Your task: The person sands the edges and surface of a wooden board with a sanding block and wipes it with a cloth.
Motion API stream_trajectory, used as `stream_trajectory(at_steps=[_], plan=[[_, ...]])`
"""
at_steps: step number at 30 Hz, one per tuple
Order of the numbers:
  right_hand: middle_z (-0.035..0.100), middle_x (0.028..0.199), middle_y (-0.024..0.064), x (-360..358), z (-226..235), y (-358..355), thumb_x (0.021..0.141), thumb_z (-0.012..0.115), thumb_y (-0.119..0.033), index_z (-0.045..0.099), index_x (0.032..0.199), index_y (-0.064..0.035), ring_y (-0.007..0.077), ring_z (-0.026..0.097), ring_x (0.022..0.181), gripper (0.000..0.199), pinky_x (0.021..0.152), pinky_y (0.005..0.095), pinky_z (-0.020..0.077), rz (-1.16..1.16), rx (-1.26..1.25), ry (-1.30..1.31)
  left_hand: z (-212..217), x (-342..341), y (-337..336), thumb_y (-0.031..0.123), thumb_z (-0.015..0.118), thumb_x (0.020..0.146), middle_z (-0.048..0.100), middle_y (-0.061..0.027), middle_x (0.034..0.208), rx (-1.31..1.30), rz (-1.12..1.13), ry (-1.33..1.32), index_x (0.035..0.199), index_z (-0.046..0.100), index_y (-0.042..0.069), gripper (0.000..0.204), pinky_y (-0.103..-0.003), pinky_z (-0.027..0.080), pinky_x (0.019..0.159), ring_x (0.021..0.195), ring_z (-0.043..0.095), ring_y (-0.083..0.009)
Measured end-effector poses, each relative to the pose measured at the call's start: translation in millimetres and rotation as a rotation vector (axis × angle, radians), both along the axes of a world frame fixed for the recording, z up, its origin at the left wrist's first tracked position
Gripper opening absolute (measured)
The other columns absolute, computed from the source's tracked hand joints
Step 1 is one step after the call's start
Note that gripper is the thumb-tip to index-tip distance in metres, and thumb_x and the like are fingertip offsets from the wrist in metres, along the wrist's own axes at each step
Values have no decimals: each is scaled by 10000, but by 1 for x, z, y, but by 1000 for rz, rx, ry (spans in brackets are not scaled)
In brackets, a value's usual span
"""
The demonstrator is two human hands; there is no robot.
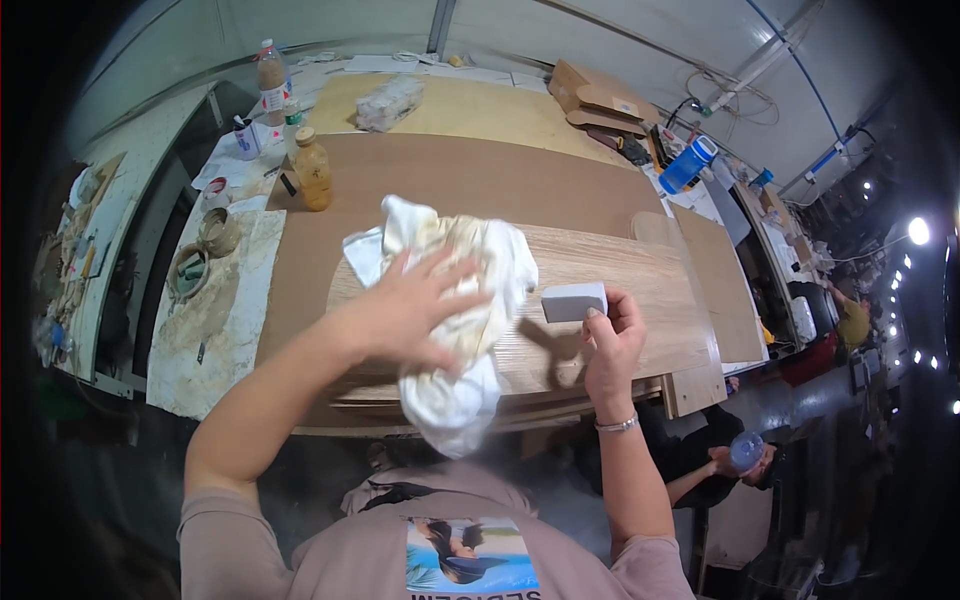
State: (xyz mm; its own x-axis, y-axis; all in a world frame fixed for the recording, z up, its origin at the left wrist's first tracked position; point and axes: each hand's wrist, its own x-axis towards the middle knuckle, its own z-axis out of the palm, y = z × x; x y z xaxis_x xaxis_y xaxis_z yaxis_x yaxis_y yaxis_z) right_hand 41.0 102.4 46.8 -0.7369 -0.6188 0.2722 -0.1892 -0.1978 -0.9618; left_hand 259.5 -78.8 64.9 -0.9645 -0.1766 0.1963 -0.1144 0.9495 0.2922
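Okay, head view, the only one I've got. My left hand lies flat on a white stained rag, fingers spread wide and pressing down, palm on the cloth, not closed round it. The rag lies bunched on a light wooden board, its lower end hanging over the near edge. My right hand holds a small grey block, fingers curled round its right end, thumb underneath; the block sits just above the board, right of the rag, apart from it. A thin bracelet is on that wrist. The board lies on a larger brown sheet on the counter.

Far left of the sheet stands an amber bottle, touching its corner area. Behind it a taller bottle with a red cap. A roll of tape sits on the stained counter cloth at left. A blue bottle lies tilted at far right. Lower right, another person's hand holds a clear bottle.
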Motion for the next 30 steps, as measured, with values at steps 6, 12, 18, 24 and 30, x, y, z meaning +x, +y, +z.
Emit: stream_trajectory(at_steps=[6, 12, 18, 24, 30], plan=[[592, 842, 31, -17, -28, 3, 873, 568, -103, 581, 1073, -23, 71, 523, 625, 216, 531, 209, 443, 56, -118, -277, -27, 138, -42, 113, 770, 682, 728, -125, 1055, 233, 329, 340, 1036, 719, 39, 365, -400, 526, 944, 1032, 677, -327], [592, 888, 48, -23, -34, 14, 898, 535, -98, 552, 1103, -7, 90, 527, 714, 225, 594, 233, 446, 70, -308, -399, -4, 121, 15, 60, 694, 722, 694, -158, 941, 137, 477, 563, 1014, 718, 44, 294, -404, 548, 769, 849, 688, -343], [607, 913, 60, -22, -36, 11, 915, 531, -110, 538, 1137, 1, 96, 528, 746, 249, 620, 253, 452, 156, -326, -371, -45, 191, -31, 21, 654, 705, 687, -135, 927, -120, 778, 273, 1005, 711, 53, 307, -396, 557, 755, 828, 678, -313], [627, 934, 77, -19, -31, 15, 905, 529, -115, 544, 1131, -11, 103, 565, 731, 250, 599, 248, 460, 79, -357, -410, 29, 91, 20, 45, 702, 631, 686, -106, 945, 354, 292, 525, 965, 717, 44, 334, -351, 555, 781, 885, 688, -267], [616, 910, 72, -23, -36, 14, 890, 522, -94, 548, 1113, -11, 107, 562, 716, 240, 590, 249, 463, 77, -362, -377, -35, -9, -35, 205, 776, 734, 661, -107, 1208, -12, 63, 316, 1105, 694, 143, 385, -409, 432, 1046, 1215, 558, -295]])
